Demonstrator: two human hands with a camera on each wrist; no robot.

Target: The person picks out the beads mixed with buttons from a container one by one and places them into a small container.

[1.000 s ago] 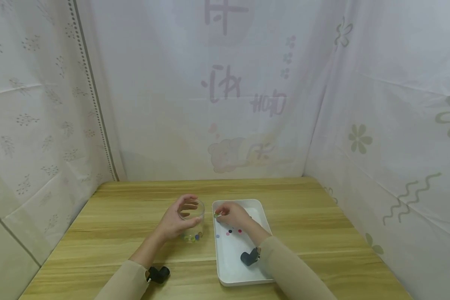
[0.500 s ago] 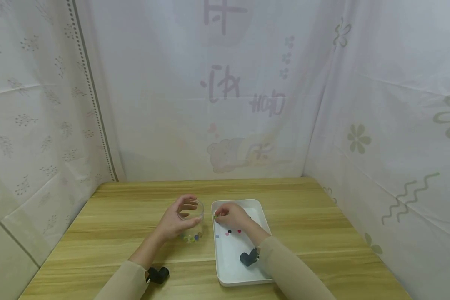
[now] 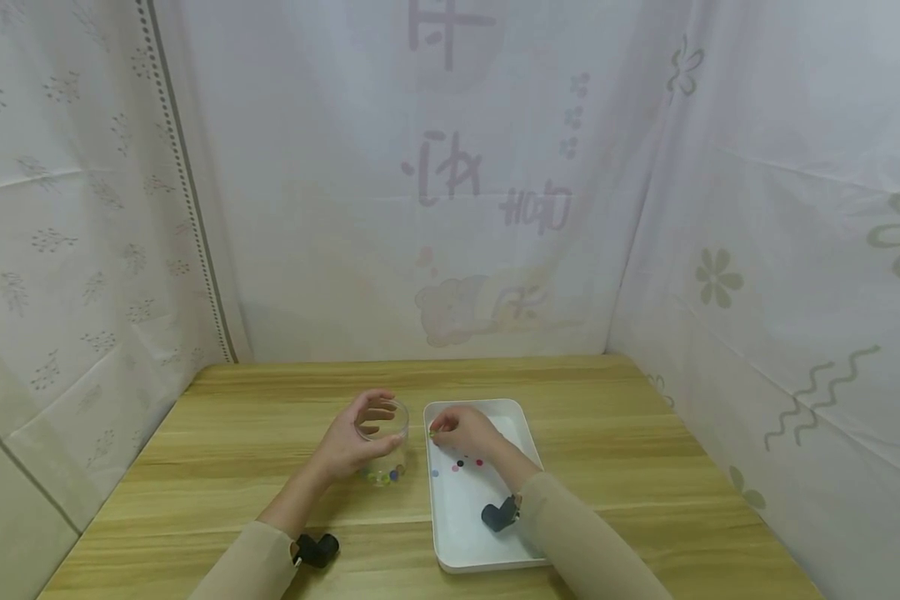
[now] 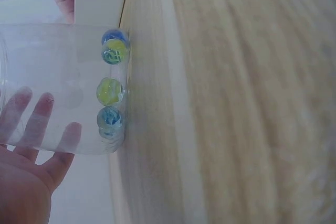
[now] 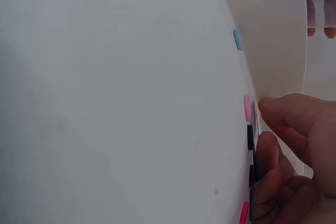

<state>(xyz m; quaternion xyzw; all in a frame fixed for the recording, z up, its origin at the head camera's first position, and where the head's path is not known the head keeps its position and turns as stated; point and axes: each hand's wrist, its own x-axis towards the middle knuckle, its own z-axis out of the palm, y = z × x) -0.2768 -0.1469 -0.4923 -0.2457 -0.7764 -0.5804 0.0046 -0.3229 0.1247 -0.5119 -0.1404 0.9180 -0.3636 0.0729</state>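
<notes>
My left hand (image 3: 356,437) curves round a clear plastic cup (image 4: 58,77), which stands upright on the table. Several glass marbles (image 4: 110,92), green, yellow and blue, lie at the cup's bottom. Inside the far left corner of a white tray (image 3: 468,546), my right hand (image 3: 465,431) pinches a small yellow-green marble (image 3: 432,433), mostly hidden by the fingertips. Flat round pieces like buttons lie on the tray near this hand: a light blue one (image 5: 238,40), a pink one (image 5: 247,107), a black one (image 5: 250,137) and a red one (image 5: 244,212).
The wooden table (image 3: 607,467) carries the tray just right of the cup, with a narrow gap between them. Printed white curtains (image 3: 330,250) close off the back and both sides. A small black camera (image 3: 317,550) sits on the left wrist.
The right fingertips have closed in slightly around the yellow-green marble at the tray's corner. The left hand and the cup stay in place.
</notes>
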